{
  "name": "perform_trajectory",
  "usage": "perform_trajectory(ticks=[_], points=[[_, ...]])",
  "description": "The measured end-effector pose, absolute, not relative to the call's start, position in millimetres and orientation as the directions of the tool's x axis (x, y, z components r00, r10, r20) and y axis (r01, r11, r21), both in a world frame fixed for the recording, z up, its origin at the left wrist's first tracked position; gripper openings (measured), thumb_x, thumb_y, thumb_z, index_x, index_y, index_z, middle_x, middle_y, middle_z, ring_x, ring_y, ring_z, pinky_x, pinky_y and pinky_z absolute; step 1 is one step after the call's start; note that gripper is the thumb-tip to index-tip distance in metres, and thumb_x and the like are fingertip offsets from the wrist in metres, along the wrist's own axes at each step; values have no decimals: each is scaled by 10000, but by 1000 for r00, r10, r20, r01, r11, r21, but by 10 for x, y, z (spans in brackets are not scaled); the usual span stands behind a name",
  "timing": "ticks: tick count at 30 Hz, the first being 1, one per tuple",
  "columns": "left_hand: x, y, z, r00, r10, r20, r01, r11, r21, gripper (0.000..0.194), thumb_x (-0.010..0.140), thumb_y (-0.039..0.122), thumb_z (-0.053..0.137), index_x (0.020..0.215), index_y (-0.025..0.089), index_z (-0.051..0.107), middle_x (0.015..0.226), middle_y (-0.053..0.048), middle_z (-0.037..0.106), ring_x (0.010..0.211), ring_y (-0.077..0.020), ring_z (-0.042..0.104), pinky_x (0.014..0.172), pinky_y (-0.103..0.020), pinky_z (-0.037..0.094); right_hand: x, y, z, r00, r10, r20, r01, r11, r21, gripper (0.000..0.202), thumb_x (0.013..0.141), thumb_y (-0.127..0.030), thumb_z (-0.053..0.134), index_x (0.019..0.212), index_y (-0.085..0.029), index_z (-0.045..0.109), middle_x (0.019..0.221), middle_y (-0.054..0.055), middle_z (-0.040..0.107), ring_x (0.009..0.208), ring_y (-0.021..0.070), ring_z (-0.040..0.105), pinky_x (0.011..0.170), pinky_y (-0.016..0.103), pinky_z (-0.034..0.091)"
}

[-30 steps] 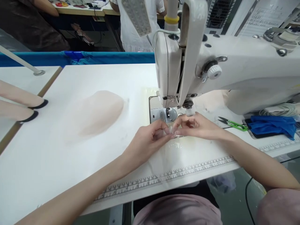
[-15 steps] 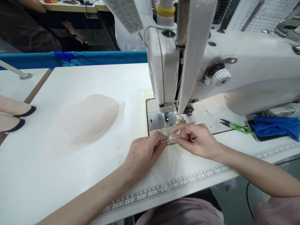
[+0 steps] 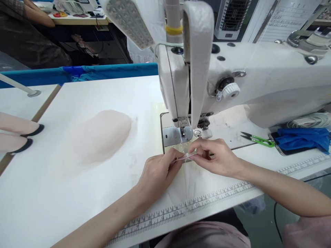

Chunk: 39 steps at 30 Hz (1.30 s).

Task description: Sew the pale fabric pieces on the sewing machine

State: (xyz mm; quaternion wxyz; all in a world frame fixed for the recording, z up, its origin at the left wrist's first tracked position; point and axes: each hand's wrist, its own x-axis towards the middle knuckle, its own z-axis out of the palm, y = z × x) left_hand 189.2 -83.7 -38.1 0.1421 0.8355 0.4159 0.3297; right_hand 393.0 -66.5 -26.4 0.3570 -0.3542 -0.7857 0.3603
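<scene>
Between my two hands runs the edge of a thin, sheer white fabric (image 3: 190,182), which hangs down over the table's front part. My left hand (image 3: 161,172) pinches this edge between thumb and forefinger. On the other side, my right hand (image 3: 213,156) pinches the same edge a short way off, its fingers bent. Both hands are just in front of the sewing machine's metal needle plate (image 3: 172,136). The presser foot (image 3: 182,132) stands behind the fingertips, with no fabric seen under it. The fabric's fold is too small to make out.
The white sewing machine (image 3: 232,75) fills the upper right. Green thread snips (image 3: 261,140) lie right of my hand, beside a blue cloth (image 3: 303,137) on a dark flat object. A ruler strip (image 3: 165,218) runs along the table's front edge. Another person's arm (image 3: 38,15) shows at upper left.
The camera view has tilted and shifted slightly, showing more of the machine's top. My hands keep their pinch on the fabric edge and have barely moved.
</scene>
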Motion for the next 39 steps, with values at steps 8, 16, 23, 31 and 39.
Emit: perform_trajectory(ticks=[8, 16, 23, 31, 39], points=[[1892, -843, -357, 439, 790, 427, 609, -611, 506, 89, 957, 217, 439, 897, 203, 504, 549, 93, 549, 414, -56, 481, 431, -154, 344, 3929, -649, -267, -520, 786, 334, 339, 549, -764, 132, 855, -141, 571, 958, -191, 638, 555, -97, 419, 473, 44, 393, 504, 167, 383], [1907, -833, -350, 459, 717, 525, 594, -687, 420, 92, 966, 263, 472, 911, 198, 506, 535, 90, 540, 423, -55, 478, 434, -151, 354, 3943, -641, -292, -519, 710, 476, 335, 682, -650, 122, 919, -198, 545, 942, -188, 665, 731, -24, 691, 569, 59, 582, 537, 174, 452], [1915, -867, -326, 443, 788, 428, 610, -614, 500, 223, 965, 234, 445, 1183, 199, 476, 492, 128, 486, 398, -57, 452, 440, -150, 362, 4038, -618, -306, -676, 204, 708, 359, 931, 74, 140, 857, -129, 619, 867, -244, 699, 526, -69, 584, 454, 74, 480, 398, 254, 320], [1903, -853, -319, 455, 825, 336, 608, -564, 560, 159, 937, 261, 498, 845, 197, 611, 543, 74, 618, 428, -62, 519, 425, -165, 376, 4014, -594, -330, -653, 390, 649, 416, 901, -122, 147, 908, -209, 570, 860, -249, 703, 571, -66, 648, 459, 68, 509, 432, 234, 361], [1910, -764, -393, 405, 832, 379, 825, -511, 242, 130, 866, 270, 565, 961, 198, 618, 538, 57, 577, 440, -114, 469, 468, -249, 330, 3867, -469, -401, -478, 849, 226, 628, 510, -588, 154, 896, -223, 564, 880, -208, 716, 671, -24, 663, 584, 90, 569, 560, 213, 378]])
